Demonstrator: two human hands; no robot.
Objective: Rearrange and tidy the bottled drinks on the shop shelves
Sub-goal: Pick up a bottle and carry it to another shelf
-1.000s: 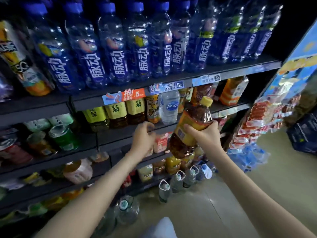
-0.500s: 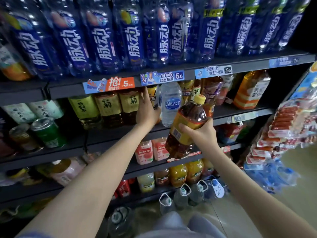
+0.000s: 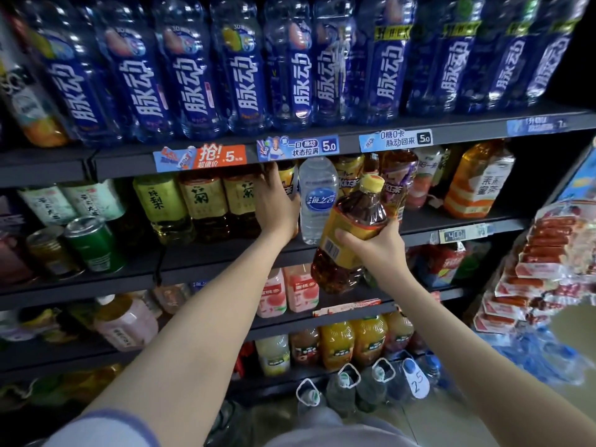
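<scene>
Left grip (image 3: 277,204) is up at the middle shelf (image 3: 225,253), back of the hand to us. Its fingers and thumb sit either side of a yellow-label bottle (image 3: 288,177) and hold it. That bottle stands near the shelf's front edge, between the chrysanthemum tea bottles (image 3: 203,201) and a clear water bottle (image 3: 317,201), and is mostly hidden behind the hand.

Right grip (image 3: 377,250) is wrapped round the lower body of a dark tea bottle (image 3: 358,208) with a yellow cap and yellow label, thumb across the label. We see it held in the air in front of the middle shelf's front edge — tilted, cap up and to the right, just beside the water bottle. More dark tea bottles stand on the shelf behind it.

On the shelf above, a row of blue Mizone bottles (image 3: 245,75) stands upright along the front edge, with price tags (image 3: 298,148) clipped to the edge below them. At the left end of the middle shelf there is a green can (image 3: 95,243). One shelf down are pink peach drink bottles (image 3: 301,290), and below those, orange juice bottles (image 3: 337,346). Large water jugs (image 3: 345,388) with handles sit on the floor. Packs of sausages (image 3: 548,253) hang at the right — blurred, so we can't read them.
</scene>
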